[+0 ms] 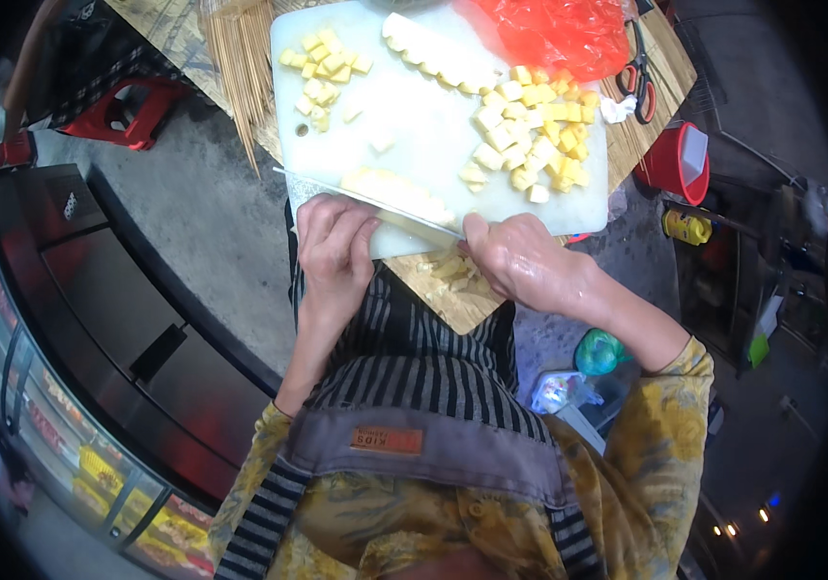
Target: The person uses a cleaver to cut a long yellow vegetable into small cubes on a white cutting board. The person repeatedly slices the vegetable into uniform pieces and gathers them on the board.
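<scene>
My right hand (526,261) grips the handle of a long knife (377,205). Its blade slants across the near part of a white cutting board (414,138), edge-on to me. A long pale-yellow fruit piece (414,230), apparently pineapple, lies along the blade. The curled fingers of my left hand (334,239) are closed on its left end, close against the blade; the fingertips are partly hidden. More fruit (388,187) shows beyond the knife. Fruit cubes (530,138) are heaped at the right of the board, and a smaller group (327,58) is at the upper left. An uncut scalloped strip (435,58) lies at the far side.
Bundled wooden skewers (236,58) lie left of the board on the wooden table (457,304). Fruit trimmings (450,272) sit at its near corner. A red plastic bag (559,32) and scissors (638,80) are at the right. A red bucket (675,163) stands beyond the table.
</scene>
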Action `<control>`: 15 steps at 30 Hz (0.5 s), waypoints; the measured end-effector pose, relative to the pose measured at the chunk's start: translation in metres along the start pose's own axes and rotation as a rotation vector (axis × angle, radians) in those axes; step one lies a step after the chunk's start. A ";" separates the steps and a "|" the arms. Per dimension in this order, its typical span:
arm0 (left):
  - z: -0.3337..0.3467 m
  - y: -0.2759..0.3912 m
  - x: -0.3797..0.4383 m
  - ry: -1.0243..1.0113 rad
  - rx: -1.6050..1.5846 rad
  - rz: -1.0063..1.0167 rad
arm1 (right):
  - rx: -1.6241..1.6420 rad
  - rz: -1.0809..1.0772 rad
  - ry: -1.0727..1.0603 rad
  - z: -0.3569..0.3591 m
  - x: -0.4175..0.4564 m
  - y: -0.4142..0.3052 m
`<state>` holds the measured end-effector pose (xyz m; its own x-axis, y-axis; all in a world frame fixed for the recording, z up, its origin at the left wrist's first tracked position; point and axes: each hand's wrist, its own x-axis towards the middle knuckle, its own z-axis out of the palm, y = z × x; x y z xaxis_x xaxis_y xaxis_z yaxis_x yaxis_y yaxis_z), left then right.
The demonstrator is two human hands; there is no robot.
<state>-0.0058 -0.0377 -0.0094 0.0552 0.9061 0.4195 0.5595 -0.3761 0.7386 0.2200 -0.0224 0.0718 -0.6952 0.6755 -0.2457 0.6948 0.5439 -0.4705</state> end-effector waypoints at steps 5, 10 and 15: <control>-0.010 0.001 0.003 -0.204 0.107 -0.013 | 0.221 0.154 -0.101 -0.019 0.010 0.014; -0.013 0.000 0.005 -0.154 0.208 0.124 | 0.181 0.138 -0.034 -0.022 0.008 0.016; -0.023 -0.005 -0.002 -0.228 0.167 0.123 | 0.091 0.060 0.072 -0.006 0.000 0.008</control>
<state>-0.0275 -0.0423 -0.0016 0.3044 0.8831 0.3571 0.6642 -0.4655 0.5850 0.2268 -0.0152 0.0736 -0.6355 0.7412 -0.2161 0.7131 0.4563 -0.5322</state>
